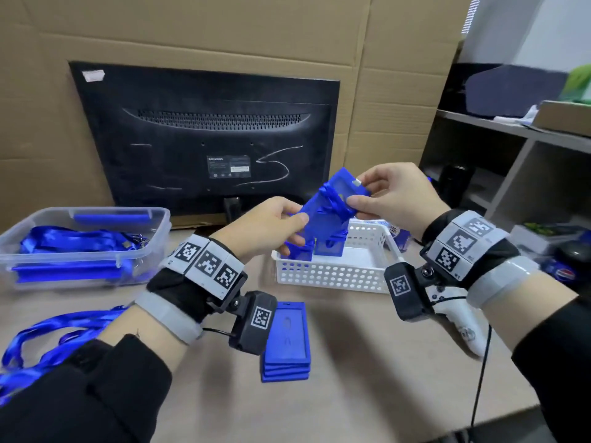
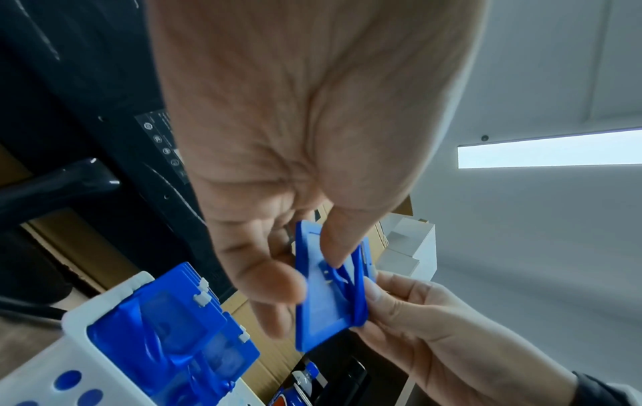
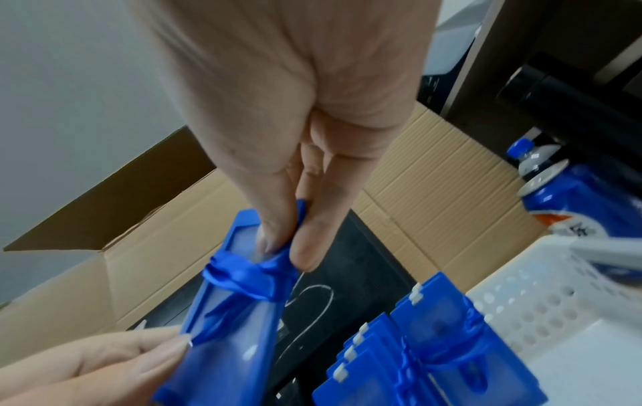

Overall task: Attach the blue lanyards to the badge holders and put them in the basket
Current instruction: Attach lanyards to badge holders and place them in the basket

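Both hands pinch one badge holder (image 1: 323, 215) wrapped in its lanyard (image 1: 335, 201): left hand (image 1: 271, 228) at its lower end, right hand (image 1: 393, 193) at the upper. The basket (image 1: 332, 273) lies directly below, nearer the left hand.

Head view looks down and forward over the desk (image 1: 367, 362). Both wrist views look up close along each palm, from below, toward the fingertips. All three share the holder (image 1: 329, 212) and basket (image 1: 332, 276).
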Available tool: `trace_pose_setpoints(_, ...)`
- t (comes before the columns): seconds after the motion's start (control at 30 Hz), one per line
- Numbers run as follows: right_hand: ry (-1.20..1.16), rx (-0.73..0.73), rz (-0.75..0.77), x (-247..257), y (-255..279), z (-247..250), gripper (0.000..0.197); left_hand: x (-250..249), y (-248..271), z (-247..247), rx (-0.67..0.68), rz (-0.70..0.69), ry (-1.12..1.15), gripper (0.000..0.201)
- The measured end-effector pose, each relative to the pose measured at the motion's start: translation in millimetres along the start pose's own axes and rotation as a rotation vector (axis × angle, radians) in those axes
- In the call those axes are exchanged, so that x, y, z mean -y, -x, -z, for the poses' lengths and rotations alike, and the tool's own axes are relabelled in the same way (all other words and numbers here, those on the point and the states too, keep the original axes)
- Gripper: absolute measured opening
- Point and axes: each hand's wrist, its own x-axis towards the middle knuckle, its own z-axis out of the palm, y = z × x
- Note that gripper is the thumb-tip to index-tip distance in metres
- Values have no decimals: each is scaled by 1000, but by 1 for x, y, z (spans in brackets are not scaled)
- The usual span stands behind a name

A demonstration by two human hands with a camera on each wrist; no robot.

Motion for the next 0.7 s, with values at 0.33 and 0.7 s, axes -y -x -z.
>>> trace_pose_setpoints(0.33,522,-9,-48,-44,-33,5,22,21,-34,-2,-221,265,-94,46)
trace_pose_setpoints(0.7,630,154,-79,-75,-68,-36,19,37,-49,0,-209,345,-126,60)
